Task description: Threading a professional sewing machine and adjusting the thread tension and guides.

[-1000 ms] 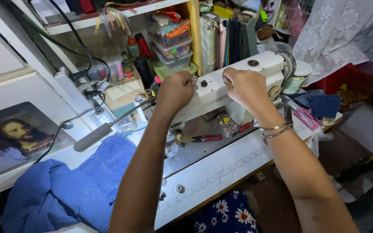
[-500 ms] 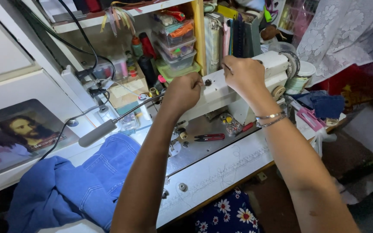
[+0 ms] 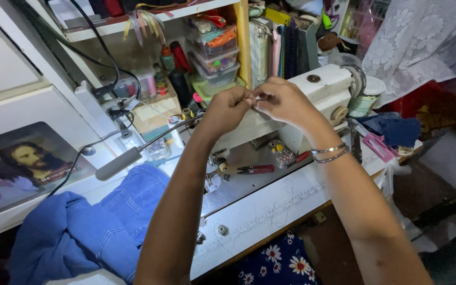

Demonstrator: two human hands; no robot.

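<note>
Both hands are now meeting in the air just above the white sewing machine, where half a second ago they were resting apart on its top, the left hand nearer the needle end and the right hand farther right. The fingertips of each are pinching shut toward one another on something very fine, most likely a thread, though it is too thin to make out and I cannot tell for certain that anything is held. That shift suggests the work is moving from touching the machine body to handling thread between the fingers. The right wrist is wearing thin metal bangles. Below the hands, on the machine bed, red-handled snips are lying beside a cluster of bobbins. To the near left, blue denim fabric is bunching up on the table, with a grey-handled lamp arm reaching over it. Far behind, stacked clear plastic boxes are sitting on a cluttered shelf.
</note>
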